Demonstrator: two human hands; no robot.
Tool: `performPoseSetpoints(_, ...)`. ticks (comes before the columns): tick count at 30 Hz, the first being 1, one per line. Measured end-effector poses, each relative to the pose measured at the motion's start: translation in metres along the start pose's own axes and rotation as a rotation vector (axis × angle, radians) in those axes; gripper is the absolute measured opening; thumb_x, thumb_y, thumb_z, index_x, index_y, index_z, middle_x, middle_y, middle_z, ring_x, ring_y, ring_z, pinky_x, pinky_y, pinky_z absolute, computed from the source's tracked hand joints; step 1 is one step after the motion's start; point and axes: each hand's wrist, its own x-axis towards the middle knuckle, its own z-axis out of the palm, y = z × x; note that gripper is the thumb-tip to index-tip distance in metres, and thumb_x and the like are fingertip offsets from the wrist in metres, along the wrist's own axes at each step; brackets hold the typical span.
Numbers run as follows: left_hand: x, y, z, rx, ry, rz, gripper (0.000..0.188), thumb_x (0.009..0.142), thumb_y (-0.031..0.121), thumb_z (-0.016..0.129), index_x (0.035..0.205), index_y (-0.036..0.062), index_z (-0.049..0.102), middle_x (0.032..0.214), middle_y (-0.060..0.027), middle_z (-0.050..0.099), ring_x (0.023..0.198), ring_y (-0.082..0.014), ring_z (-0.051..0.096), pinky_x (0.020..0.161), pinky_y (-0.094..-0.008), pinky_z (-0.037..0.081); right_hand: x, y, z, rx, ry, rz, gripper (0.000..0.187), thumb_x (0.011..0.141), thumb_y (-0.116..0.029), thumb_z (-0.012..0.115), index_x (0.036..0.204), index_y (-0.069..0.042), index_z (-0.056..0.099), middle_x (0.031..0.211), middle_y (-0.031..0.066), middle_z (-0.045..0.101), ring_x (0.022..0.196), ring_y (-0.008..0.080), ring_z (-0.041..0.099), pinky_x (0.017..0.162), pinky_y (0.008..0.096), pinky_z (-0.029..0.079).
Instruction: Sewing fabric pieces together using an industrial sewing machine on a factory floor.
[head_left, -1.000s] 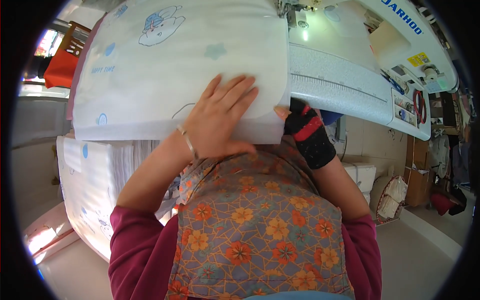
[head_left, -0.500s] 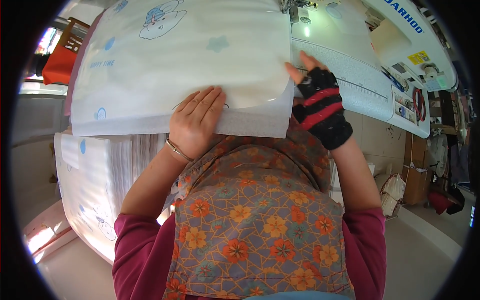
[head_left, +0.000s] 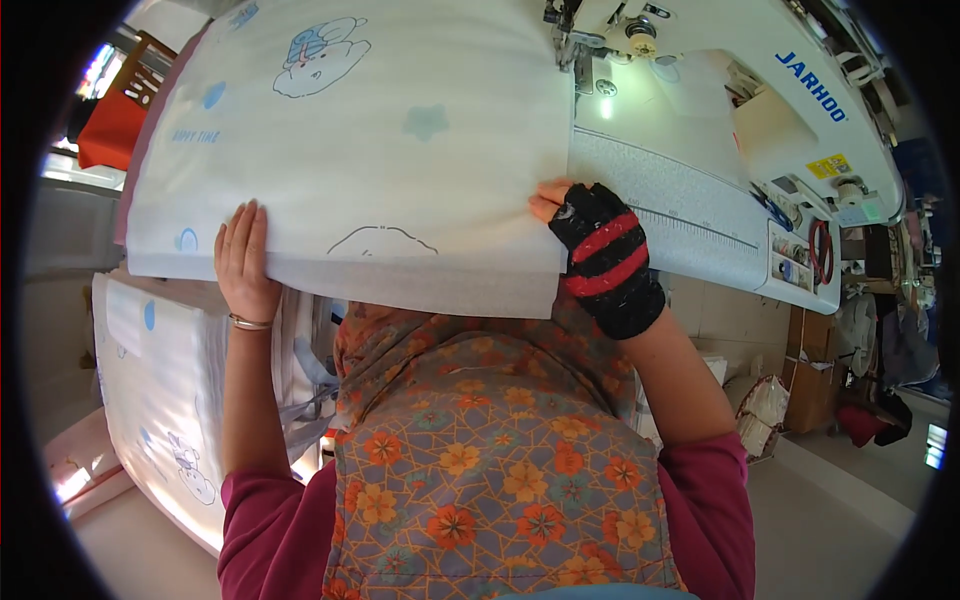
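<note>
A sheet of white printed fabric point(head_left: 330, 180) with a bear, a star and blue spots spreads across the sewing machine's bed in front of me. Along its near edge runs a plain, translucent whitish strip point(head_left: 470, 285). My left hand point(head_left: 245, 262), with a bracelet at the wrist, lies flat near the lower left of the sheet, fingers straight. My right hand point(head_left: 605, 260) wears a black fingerless glove with red stripes. Its bare fingertips are close together at the fabric's right edge and appear to pinch it; the underside is hidden.
The presser foot point(head_left: 570, 50) and lit needle area of the sewing machine point(head_left: 820, 110) are beyond the right edge. A ruler scale point(head_left: 690, 225) marks its bed; red-handled scissors point(head_left: 821, 250) lie in a side tray. A folded fabric stack point(head_left: 160, 370) sits at left, cardboard point(head_left: 808, 370) at right.
My left hand has moved left along the near edge. My right hand, formerly beside the fabric with fingers spread, has come onto its right edge. The whole view has shifted slightly.
</note>
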Motion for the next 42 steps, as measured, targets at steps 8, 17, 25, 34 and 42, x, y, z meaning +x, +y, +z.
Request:
performPoseSetpoints(8,0.045,-0.034,0.003,-0.038,-0.107,0.043,0.048,0.068,-0.010,0.052,0.112,0.0042,0.063,0.113,-0.0105,0.064,0.103,-0.0278,0.062,0.086,-0.0358,0.051,0.017,0.002,0.006,-0.072,-0.042,0.035,0.036,0.076,-0.005,0.055,0.112,-0.005,0.059,0.114,0.0166,0.058,0.101,0.0350,0.058,0.084,0.0452,0.049)
performPoseSetpoints(17,0.086,-0.052,0.014,-0.003,-0.311,0.199,0.051,0.065,-0.010,0.053,0.112,0.0066,0.062,0.112,-0.0085,0.064,0.095,-0.0266,0.064,0.081,-0.0348,0.052,0.036,0.020,-0.001,-0.023,-0.166,0.144,0.061,0.068,-0.021,0.073,0.123,-0.005,0.052,0.127,0.0209,0.050,0.119,0.0386,0.047,0.101,0.0467,0.039)
performPoseSetpoints(25,0.105,-0.048,0.023,0.066,-0.353,0.275,0.043,0.069,-0.005,0.054,0.110,0.0042,0.061,0.112,-0.0096,0.064,0.095,-0.0248,0.064,0.079,-0.0346,0.052,0.054,0.046,0.005,-0.092,-0.142,0.144,0.066,0.075,-0.037,0.072,0.125,-0.001,0.049,0.131,0.0226,0.048,0.121,0.0393,0.045,0.102,0.0464,0.037)
performPoseSetpoints(34,0.097,-0.026,0.005,0.153,-0.411,0.336,0.038,0.074,0.007,0.056,0.112,0.0014,0.058,0.106,-0.0099,0.063,0.088,-0.0220,0.065,0.075,-0.0335,0.052,0.061,0.061,0.010,-0.137,-0.121,0.119,0.069,0.075,-0.042,0.071,0.127,-0.003,0.049,0.133,0.0217,0.046,0.122,0.0390,0.045,0.103,0.0470,0.036)
performPoseSetpoints(42,0.080,0.035,-0.051,0.148,-0.702,0.418,0.039,0.076,0.012,0.055,0.112,-0.0023,0.055,0.095,-0.0087,0.061,0.081,-0.0204,0.060,0.071,-0.0321,0.050,0.059,0.064,0.007,-0.164,-0.153,0.122,0.059,0.078,-0.042,0.068,0.124,-0.007,0.054,0.133,0.0190,0.047,0.122,0.0376,0.046,0.103,0.0491,0.034)
